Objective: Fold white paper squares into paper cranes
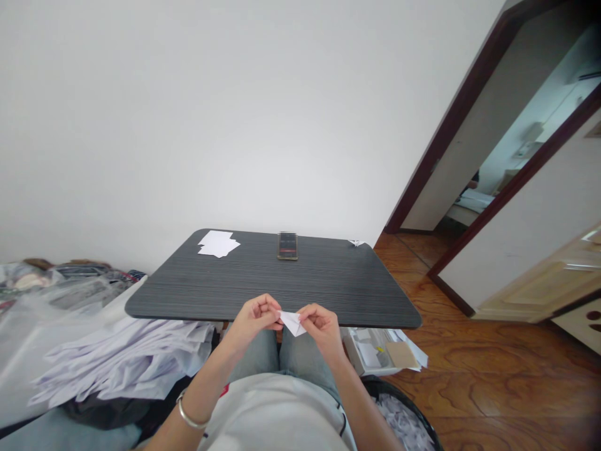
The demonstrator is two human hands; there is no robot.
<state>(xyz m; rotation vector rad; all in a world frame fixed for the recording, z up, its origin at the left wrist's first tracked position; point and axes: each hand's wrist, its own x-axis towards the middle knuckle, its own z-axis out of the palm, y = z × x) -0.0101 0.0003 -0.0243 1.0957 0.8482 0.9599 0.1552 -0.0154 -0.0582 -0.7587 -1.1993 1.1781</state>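
Observation:
A small folded piece of white paper (293, 322), roughly triangular with its point downward, is held between my two hands at the table's near edge. My left hand (261, 313) pinches its left corner between thumb and fingers. On the other side, my right hand (321, 327) grips the right corner the same way. Farther back on the dark table (244, 275) lie several loose sheets of white paper (218, 243) at the left. A small folded paper piece (356, 242) rests near the far right corner.
A phone (287, 245) lies at the table's far middle, close to the wall. White cloth or paper is piled (136, 357) at the left. Below the table on the right are a box of papers (370, 357) and a black bin (404, 413) holding paper scraps. A doorway opens at right.

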